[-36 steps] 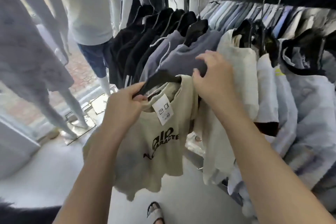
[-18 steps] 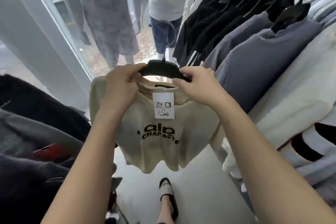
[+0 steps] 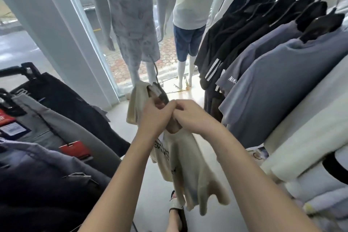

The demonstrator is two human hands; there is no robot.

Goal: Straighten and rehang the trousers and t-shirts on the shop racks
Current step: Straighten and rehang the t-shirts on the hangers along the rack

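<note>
Down the whole right side of the frame, a rack of t-shirts [image 3: 282, 84] on black hangers: black ones with three white sleeve stripes farthest off, then grey-blue ones, one sleeve lettered "NIK", the rest of the word hidden, then cream and white nearest. Lower left, trousers [image 3: 62, 118] in black and grey, with red card tags [image 3: 75, 147] too blurred to read. Top centre, two mannequins [image 3: 190, 5] at the window. In the middle, off the rack and hanging tilted, the cream t-shirt [image 3: 188, 171], black print legible only as "CHA". Left hand [image 3: 156, 117] curled round the black hanger [image 3: 160, 94] at the neck; right hand [image 3: 194, 117] touching it, fingers bent, pinching the collar. Bottom centre, a sandalled foot [image 3: 177, 207].
</note>
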